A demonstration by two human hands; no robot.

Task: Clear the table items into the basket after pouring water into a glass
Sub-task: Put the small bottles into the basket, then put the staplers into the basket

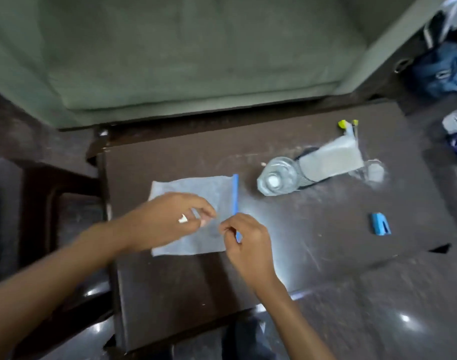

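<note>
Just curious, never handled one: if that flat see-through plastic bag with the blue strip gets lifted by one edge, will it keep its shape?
Probably not: the see-through plastic bag lies thin and flat on the dark brown table, so it would likely droop. It looks empty, so probably very light. Its blue strip may stay somewhat stiffer.

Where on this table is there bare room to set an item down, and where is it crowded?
Bare: the near strip of the table below the zip bag, and the patch between the water bottle and the blue item. Crowded: the far right, where bottle, grey pouch and pens cluster, and the bag, under left hand and right hand.
</note>
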